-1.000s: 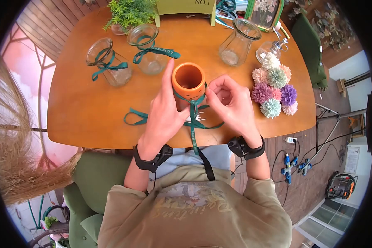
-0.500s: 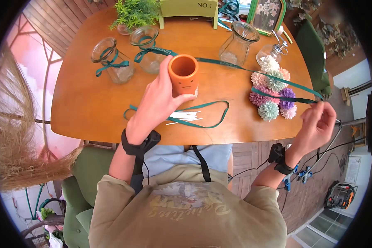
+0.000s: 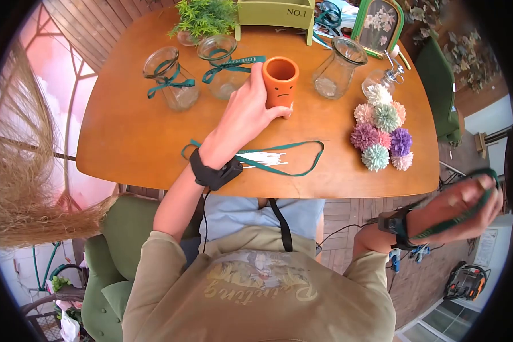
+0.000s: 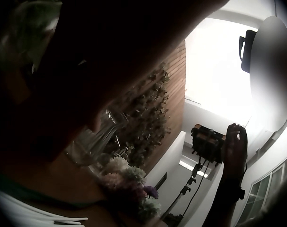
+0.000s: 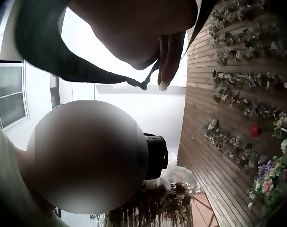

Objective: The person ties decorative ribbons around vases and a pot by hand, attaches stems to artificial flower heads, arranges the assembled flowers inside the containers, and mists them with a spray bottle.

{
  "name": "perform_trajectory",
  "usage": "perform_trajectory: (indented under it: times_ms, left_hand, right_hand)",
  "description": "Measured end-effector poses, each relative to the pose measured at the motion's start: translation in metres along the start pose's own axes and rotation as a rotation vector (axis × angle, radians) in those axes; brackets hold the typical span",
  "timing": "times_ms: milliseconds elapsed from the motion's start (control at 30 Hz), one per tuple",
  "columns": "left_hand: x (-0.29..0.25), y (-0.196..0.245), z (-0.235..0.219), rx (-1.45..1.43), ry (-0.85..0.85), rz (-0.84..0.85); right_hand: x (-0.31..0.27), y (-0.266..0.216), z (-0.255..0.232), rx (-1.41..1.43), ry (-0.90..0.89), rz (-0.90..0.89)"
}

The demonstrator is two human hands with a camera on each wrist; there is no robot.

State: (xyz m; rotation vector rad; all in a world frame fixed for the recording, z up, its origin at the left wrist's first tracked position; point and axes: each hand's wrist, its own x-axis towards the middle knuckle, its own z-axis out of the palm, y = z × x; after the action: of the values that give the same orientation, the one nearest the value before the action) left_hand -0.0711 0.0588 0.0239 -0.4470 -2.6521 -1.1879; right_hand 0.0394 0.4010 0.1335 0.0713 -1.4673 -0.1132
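Observation:
Upright in the head view stands an orange cup (image 3: 282, 85) with a drawn frowning face, its side gripped by my left hand (image 3: 242, 119). My right hand (image 3: 461, 206) is out past the table's right edge, blurred, pinching a green ribbon (image 3: 451, 226) that loops over it and hangs across the wrist. The right wrist view shows the same ribbon (image 5: 86, 71) hanging from the fingers of the right hand (image 5: 139, 28). Below the cup, another green ribbon (image 3: 323, 154) lies looped around white sticks (image 3: 262, 158). My left hand (image 4: 115, 42) is dark in the left wrist view, the cup indistinct.
Two glass vases (image 3: 182, 97) (image 3: 225, 85) with green bows stand at left, a plain vase (image 3: 333, 74) right of the cup. Pompom flowers (image 3: 385, 118) and a glass spray bottle (image 3: 376, 85) are at right. Behind are a plant (image 3: 205, 20), green planter (image 3: 275, 14) and picture frame (image 3: 403, 25).
My right hand has left the cup and moved far right, pulling the ribbon away from it. The left hand and cup have shifted slightly up and right in view.

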Motion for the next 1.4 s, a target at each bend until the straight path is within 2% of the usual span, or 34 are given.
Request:
perform_trajectory:
  times_ms: [67, 133, 167, 200, 267, 333, 400, 467, 567, 600, 667, 700, 767, 800, 867, 900, 933, 1000, 1067, 1100, 1167, 1200, 1267, 1300, 1333, 1400]
  left_hand:
    - [0.006, -0.005, 0.005, -0.001, 0.006, 0.008]
    - [0.01, -0.008, 0.007, -0.068, 0.019, 0.078]
    - [0.012, -0.01, 0.008, -0.07, 0.022, 0.075]
    - [0.012, -0.012, 0.009, -0.064, 0.024, 0.074]
    - [0.01, -0.013, 0.009, -0.061, 0.027, 0.073]
    - [-0.002, -0.011, 0.004, 0.054, 0.154, 0.148]
    - [-0.018, -0.009, -0.007, 0.03, 0.168, 0.138]
    - [-0.04, -0.003, -0.021, 0.007, 0.184, 0.124]
    - [-0.07, 0.022, -0.041, -0.826, -0.007, -0.137]
    - [-0.077, 0.018, -0.041, -0.827, -0.003, -0.14]
    - [-0.09, 0.009, -0.042, -1.083, -0.359, -0.048]
    - [-0.092, 0.013, -0.044, -1.084, -0.355, -0.046]
    - [-0.093, 0.026, -0.053, -0.7, -0.491, -0.27]
    - [-0.094, 0.021, -0.053, -0.703, -0.492, -0.271]
    - [-0.096, 0.005, -0.057, -0.429, -0.338, -0.11]
    - [-0.092, 0.006, -0.066, -0.353, -0.238, -0.134]
    - [-0.091, 0.005, -0.074, -0.354, -0.241, -0.138]
    - [-0.089, 0.0, -0.09, -0.258, -0.029, -0.153]
    - [-0.093, -0.006, -0.095, -0.215, 0.015, -0.149]
    - [-0.093, -0.008, -0.095, -0.171, 0.061, -0.139]
    - [-0.097, -0.014, -0.088, -0.139, 0.032, -0.115]
    - [-0.1, -0.017, -0.084, -0.108, 0.011, -0.091]
    - [-0.103, -0.026, -0.074, -0.129, -0.039, -0.121]
    - [-0.104, -0.031, -0.069, -0.024, -0.013, -0.073]
    - [-0.105, -0.034, -0.065, 0.081, 0.014, -0.025]
    - [-0.105, -0.035, -0.062, 0.097, 0.022, -0.006]
  right_hand:
    - [0.011, -0.071, -0.001, 0.817, -0.169, 0.89]
    - [0.012, -0.102, 0.002, 1.387, -0.322, 0.852]
    - [0.006, -0.104, 0.01, 1.589, -0.325, 0.796]
    - [0.012, -0.119, 0.006, 1.634, -0.448, 0.805]
    - [0.009, -0.132, 0.012, 1.902, -0.484, 0.825]
    - [0.014, -0.143, 0.019, 2.056, -0.507, 0.84]
    - [0.014, -0.153, 0.023, 2.068, -0.571, 0.928]
    - [-0.001, -0.154, 0.034, 1.991, -0.657, 0.816]
    - [-0.021, -0.159, 0.04, 1.87, -0.726, 0.855]
    - [-0.03, -0.158, 0.042, 1.829, -0.772, 0.883]
    - [-0.044, -0.155, 0.044, 1.791, -0.824, 0.904]
    - [-0.05, -0.152, 0.044, 1.78, -0.857, 0.926]
    - [-0.062, -0.149, 0.043, 1.719, -0.864, 0.968]
    - [-0.069, -0.145, 0.043, 1.717, -0.867, 0.969]
    - [-0.079, -0.134, 0.043, 1.552, -0.92, 1.017]
    - [-0.08, -0.131, 0.041, 1.448, -0.924, 1.042]
    - [-0.083, -0.127, 0.04, 1.446, -0.927, 1.045]
    - [-0.092, -0.118, 0.038, 1.313, -0.909, 1.095]
    - [-0.098, -0.112, 0.035, 1.279, -0.91, 1.089]
    - [-0.102, -0.109, 0.034, 1.226, -1.009, 1.03]
    - [-0.109, -0.107, 0.032, 1.071, -1.176, 0.913]
    - [-0.109, -0.106, 0.032, 1.065, -1.175, 0.914]
    - [-0.106, -0.102, 0.033, 0.822, -1.424, 0.667]
    - [-0.1, -0.103, 0.034, 0.76, -1.403, 0.545]
    - [-0.095, -0.103, 0.037, 0.756, -1.403, 0.545]
    - [-0.087, -0.106, 0.047, 0.663, -1.261, 0.475]
